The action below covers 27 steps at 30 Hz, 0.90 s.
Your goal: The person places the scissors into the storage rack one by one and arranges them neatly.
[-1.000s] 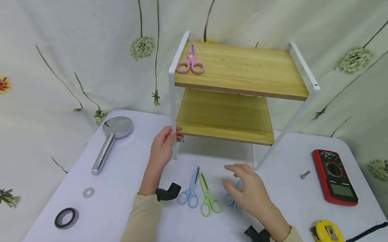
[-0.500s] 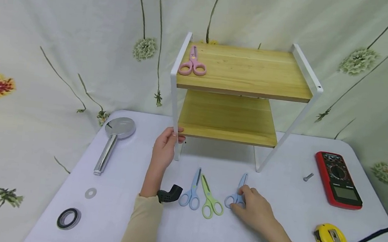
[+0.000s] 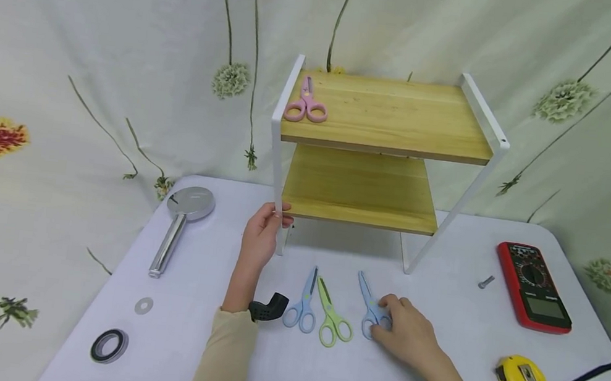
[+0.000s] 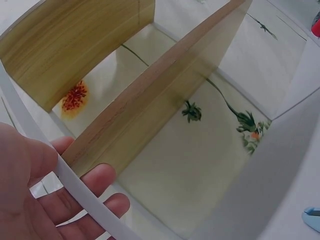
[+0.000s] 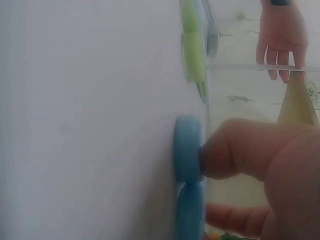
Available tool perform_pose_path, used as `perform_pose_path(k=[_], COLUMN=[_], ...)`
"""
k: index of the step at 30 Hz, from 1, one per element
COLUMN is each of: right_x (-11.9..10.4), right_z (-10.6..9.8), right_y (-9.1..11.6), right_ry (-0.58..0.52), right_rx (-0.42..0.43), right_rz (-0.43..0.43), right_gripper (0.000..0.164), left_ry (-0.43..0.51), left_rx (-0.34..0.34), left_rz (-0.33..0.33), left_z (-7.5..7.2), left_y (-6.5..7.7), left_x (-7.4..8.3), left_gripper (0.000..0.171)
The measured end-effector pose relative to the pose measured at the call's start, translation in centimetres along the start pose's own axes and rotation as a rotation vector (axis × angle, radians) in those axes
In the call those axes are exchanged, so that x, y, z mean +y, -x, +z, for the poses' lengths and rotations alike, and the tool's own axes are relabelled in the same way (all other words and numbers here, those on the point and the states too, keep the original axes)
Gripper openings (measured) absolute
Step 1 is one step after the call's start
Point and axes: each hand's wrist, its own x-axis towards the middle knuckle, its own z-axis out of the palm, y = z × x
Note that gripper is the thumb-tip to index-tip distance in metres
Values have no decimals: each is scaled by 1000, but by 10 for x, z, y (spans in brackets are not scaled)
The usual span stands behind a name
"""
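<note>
A two-tier shelf (image 3: 383,138) with wooden boards and a white frame stands at the back of the table. My left hand (image 3: 261,235) grips its front left post (image 4: 85,192), fingers curled round it at the lower board's height. At the right, my right hand (image 3: 410,332) holds the handles of light blue scissors (image 3: 369,296) lying on the table. Its thumb is against one loop (image 5: 187,150) in the right wrist view. Left of these lie green scissors (image 3: 330,317) and a second blue pair (image 3: 303,302). Pink scissors (image 3: 306,104) rest on the top board's left end.
On the left lie a shower head (image 3: 185,215), a flat washer (image 3: 143,306) and a black ring-shaped bearing (image 3: 124,345). Over on the right are a bolt (image 3: 486,282), a red multimeter (image 3: 533,288) and a yellow tape measure (image 3: 523,380). A flowered cloth (image 3: 129,60) hangs behind.
My right hand has come down onto the right-hand blue scissors and taken hold of their handles. The blades have swung to the left. My left hand has stayed on the shelf post.
</note>
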Motion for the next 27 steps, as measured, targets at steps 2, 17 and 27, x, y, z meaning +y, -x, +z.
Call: perform_pose_path(k=[2, 17, 27], right_x=[1, 8, 23], right_z=[-1, -5, -6], right_y=[0, -2, -9], right_ry=[3, 5, -382], right_rx=[-12, -69, -133], right_rz=[15, -5, -16], right_gripper=[49, 76, 42], left_ry=[1, -2, 11], left_rx=[0, -2, -1], left_rz=[4, -8, -5], left_z=[0, -1, 1], left_y=[0, 2, 2], left_x=[0, 3, 3], left_gripper=[29, 30, 30])
